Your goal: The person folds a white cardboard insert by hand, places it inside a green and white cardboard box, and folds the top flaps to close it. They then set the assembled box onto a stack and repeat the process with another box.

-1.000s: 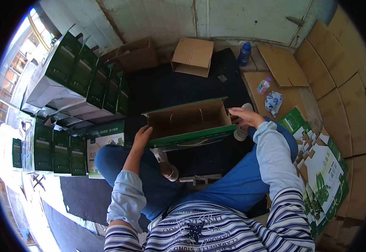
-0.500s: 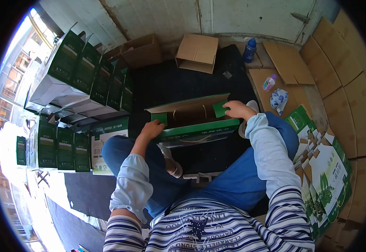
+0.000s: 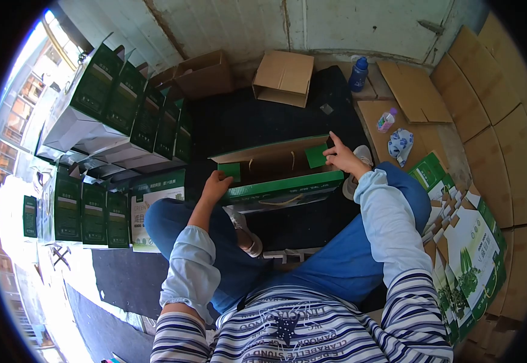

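A green carton (image 3: 288, 187) stands between my feet with its top open, showing a brown inside and thin cord handles. My left hand (image 3: 216, 186) is at the carton's left end, its fingers closed over the edge by the left green flap (image 3: 231, 171). At the right end, my right hand (image 3: 344, 160) touches beside the right green flap (image 3: 316, 156). The index finger of that hand points up along the carton's corner, apart from its other fingers. The carton's floor is in shadow.
Made-up green cartons (image 3: 107, 88) are stacked at my left. Flattened printed cartons (image 3: 474, 257) lie at my right, near brown cardboard (image 3: 490, 160). Ahead are an open brown box (image 3: 283, 74), a blue bottle (image 3: 358, 75), a small pink bottle (image 3: 386, 121) and a patterned cloth (image 3: 401, 146).
My right hand has shifted slightly, its index finger now raised and spread from the others. My left hand has moved a little outward along the carton's left end.
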Demonstrator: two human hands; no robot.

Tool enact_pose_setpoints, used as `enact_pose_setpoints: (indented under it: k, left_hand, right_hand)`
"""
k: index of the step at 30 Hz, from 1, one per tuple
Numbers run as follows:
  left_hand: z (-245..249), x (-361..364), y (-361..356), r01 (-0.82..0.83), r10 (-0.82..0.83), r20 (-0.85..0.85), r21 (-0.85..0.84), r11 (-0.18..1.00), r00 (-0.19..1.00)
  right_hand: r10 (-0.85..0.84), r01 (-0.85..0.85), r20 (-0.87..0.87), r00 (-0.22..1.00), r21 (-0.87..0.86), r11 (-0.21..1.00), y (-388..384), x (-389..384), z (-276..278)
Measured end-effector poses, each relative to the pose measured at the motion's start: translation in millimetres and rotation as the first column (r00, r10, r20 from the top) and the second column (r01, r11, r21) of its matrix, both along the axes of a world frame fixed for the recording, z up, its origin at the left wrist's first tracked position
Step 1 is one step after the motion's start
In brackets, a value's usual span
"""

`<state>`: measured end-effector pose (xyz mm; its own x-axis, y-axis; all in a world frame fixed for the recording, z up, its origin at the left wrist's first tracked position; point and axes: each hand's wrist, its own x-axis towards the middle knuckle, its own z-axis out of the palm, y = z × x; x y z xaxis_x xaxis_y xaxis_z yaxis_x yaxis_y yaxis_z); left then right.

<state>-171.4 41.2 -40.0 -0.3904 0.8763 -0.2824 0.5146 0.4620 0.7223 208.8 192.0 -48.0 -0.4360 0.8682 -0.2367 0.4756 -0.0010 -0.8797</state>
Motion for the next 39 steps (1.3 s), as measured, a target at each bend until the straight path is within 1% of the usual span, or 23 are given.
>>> enact_pose_setpoints:
  k: [4,7,9,10,12,13,15,16,18,21,24,28,30,33,34,35,37,39]
  left_hand:
    - [-7.2,-7.3,1.2,-0.006,0.006,0.041,0.000,1.000,0.999]
    - [-12.5,-10.7,2.0,-0.036,0.036,0.082,-0.001,0.999,0.996]
    - [-17.7,-11.8,1.2,-0.076,0.074,0.117,0.017,0.997,0.990]
    - [-20.5,-13.5,0.5,-0.097,0.093,0.161,0.019,0.995,0.983]
    - [-23.4,-17.3,-0.4,-0.137,0.127,0.245,0.025,0.990,0.961]
    - [-24.6,-18.0,-1.9,-0.161,0.147,0.217,0.049,0.986,0.965]
    - [-23.4,-15.2,-5.4,-0.201,0.184,0.161,0.094,0.975,0.970]
    - [-20.9,-12.0,-7.5,-0.212,0.188,0.192,0.115,0.971,0.963]
    - [-17.3,-8.0,-12.2,-0.238,0.195,0.252,0.154,0.959,0.948]
    - [-25.9,-18.2,-13.5,-0.113,0.103,0.071,0.162,0.980,0.992]
    - [-25.6,-19.7,-14.8,-0.078,0.084,-0.027,0.180,0.981,0.996]
    - [-22.5,-21.7,-14.0,-0.105,0.090,0.091,0.185,0.977,0.992]
    - [-22.3,-24.2,-14.3,-0.100,0.074,0.140,0.194,0.976,0.987]
    - [-18.2,-25.9,-16.7,-0.021,0.011,0.053,0.182,0.983,0.999]
    - [-15.2,-25.0,-16.6,-0.016,0.013,0.020,0.163,0.987,1.000]
    - [-13.0,-22.8,-16.8,-0.012,0.014,-0.013,0.142,0.990,1.000]
    - [-8.8,-19.3,-16.4,0.006,0.005,-0.103,0.107,0.994,0.995]
    - [-6.5,-19.3,-12.5,0.032,-0.014,-0.218,0.080,0.996,0.976]
  right_hand:
    - [0.066,-0.065,-0.009,0.998,0.087,0.994,-3.1,-0.6,9.8]
    - [-0.015,0.020,0.076,0.997,-0.058,0.998,-8.2,-5.4,36.5]
    - [-0.060,0.066,0.043,0.997,-0.144,0.987,-4.9,-6.3,37.1]
    - [-0.083,0.087,0.029,0.996,-0.186,0.979,-3.2,-6.1,36.2]
    - [-0.033,0.043,0.108,0.994,-0.098,0.994,-1.3,-7.7,29.5]
    - [-0.012,0.020,0.147,0.989,-0.055,0.998,0.2,-8.2,24.2]
    - [0.081,-0.087,0.235,0.969,0.018,0.996,5.9,-8.2,16.9]
    - [0.122,-0.142,0.281,0.952,0.051,0.989,8.3,-7.4,14.3]
    - [0.136,-0.154,0.319,0.938,0.032,0.988,10.0,-5.3,17.9]
    - [0.161,-0.182,0.371,0.915,0.022,0.983,12.8,-7.5,28.4]
    - [0.167,-0.204,0.421,0.892,0.045,0.978,14.2,-9.7,30.9]
    - [0.162,-0.215,0.478,0.864,0.059,0.975,13.3,-14.5,37.0]
    - [0.178,-0.247,0.538,0.824,0.059,0.967,10.1,-16.5,38.3]
    - [0.173,-0.278,0.619,0.766,0.077,0.957,6.3,-23.4,38.9]
    - [0.166,-0.287,0.643,0.747,0.087,0.954,5.3,-27.4,39.4]
    - [0.145,-0.283,0.699,0.700,0.086,0.955,3.5,-31.1,39.5]
    - [0.100,-0.275,0.799,0.593,0.084,0.958,-6.7,-44.5,57.1]
    - [0.055,-0.368,0.876,0.479,0.144,0.919,-8.8,-53.7,61.8]
